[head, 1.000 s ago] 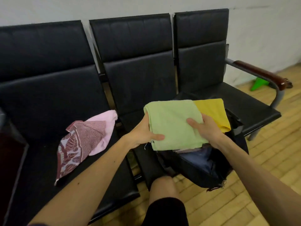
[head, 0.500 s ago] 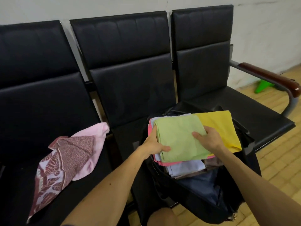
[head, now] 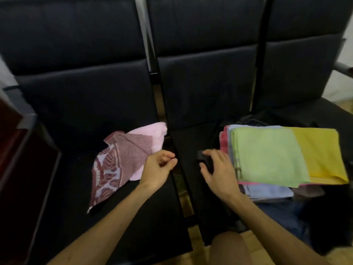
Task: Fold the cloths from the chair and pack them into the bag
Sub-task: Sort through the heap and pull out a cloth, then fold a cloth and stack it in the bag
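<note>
A folded light green cloth lies on top of a stack in the open dark bag at the right, beside a yellow cloth, with pink and pale blue cloths under them. On the left seat lie a maroon patterned cloth and a pale pink cloth beneath it. My left hand hovers at the patterned cloth's right edge, fingers loosely curled and holding nothing. My right hand is spread, empty, just left of the stack, over the bag's dark edge.
A row of black padded chairs fills the view, with narrow gaps between seats. A dark red armrest panel stands at the left. A metal armrest juts at the far right. Wooden floor and my knee show below.
Both hands have let go of the green cloth, which now rests on the stack in the bag. My left hand has moved left toward the patterned cloth, and my view has swung left and down.
</note>
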`<control>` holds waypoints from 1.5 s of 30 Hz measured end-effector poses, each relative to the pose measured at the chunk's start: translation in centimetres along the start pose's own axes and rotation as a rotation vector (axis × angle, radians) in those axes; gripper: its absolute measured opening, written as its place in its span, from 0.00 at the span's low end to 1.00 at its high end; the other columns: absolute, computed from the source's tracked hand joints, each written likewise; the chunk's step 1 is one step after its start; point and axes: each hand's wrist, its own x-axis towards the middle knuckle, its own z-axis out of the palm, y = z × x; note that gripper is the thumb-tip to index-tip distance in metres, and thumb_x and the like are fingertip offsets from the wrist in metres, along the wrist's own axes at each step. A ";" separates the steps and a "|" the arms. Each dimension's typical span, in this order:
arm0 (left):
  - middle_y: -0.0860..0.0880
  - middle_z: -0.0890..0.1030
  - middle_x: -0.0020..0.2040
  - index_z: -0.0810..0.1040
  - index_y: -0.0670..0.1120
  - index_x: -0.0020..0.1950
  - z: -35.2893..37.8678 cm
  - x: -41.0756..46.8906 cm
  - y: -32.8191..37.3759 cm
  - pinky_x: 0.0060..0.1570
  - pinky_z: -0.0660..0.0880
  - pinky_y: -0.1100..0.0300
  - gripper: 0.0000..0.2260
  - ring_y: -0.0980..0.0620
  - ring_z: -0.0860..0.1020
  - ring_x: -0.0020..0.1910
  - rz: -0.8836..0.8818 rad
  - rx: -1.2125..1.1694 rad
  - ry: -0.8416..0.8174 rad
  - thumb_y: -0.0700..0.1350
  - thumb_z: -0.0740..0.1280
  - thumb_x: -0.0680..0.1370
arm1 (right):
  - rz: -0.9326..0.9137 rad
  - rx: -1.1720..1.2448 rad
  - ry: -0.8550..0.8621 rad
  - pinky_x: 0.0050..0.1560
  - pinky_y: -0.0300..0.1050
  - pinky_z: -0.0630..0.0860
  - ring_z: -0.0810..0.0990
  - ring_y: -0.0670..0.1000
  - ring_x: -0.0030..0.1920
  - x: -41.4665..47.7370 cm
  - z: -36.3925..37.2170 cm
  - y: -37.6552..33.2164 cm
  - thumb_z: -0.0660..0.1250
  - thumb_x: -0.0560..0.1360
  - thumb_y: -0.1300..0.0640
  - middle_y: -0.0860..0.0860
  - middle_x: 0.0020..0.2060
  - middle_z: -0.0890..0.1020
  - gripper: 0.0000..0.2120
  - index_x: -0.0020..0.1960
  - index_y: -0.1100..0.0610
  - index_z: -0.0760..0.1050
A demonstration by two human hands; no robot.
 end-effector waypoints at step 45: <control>0.44 0.86 0.41 0.85 0.46 0.39 -22.8 -7.7 11.5 0.48 0.82 0.50 0.09 0.47 0.84 0.44 0.045 -0.250 0.253 0.41 0.70 0.79 | -0.141 0.487 -0.220 0.58 0.48 0.79 0.81 0.44 0.52 1.3 1.0 -27.2 0.71 0.76 0.51 0.46 0.50 0.82 0.13 0.59 0.50 0.75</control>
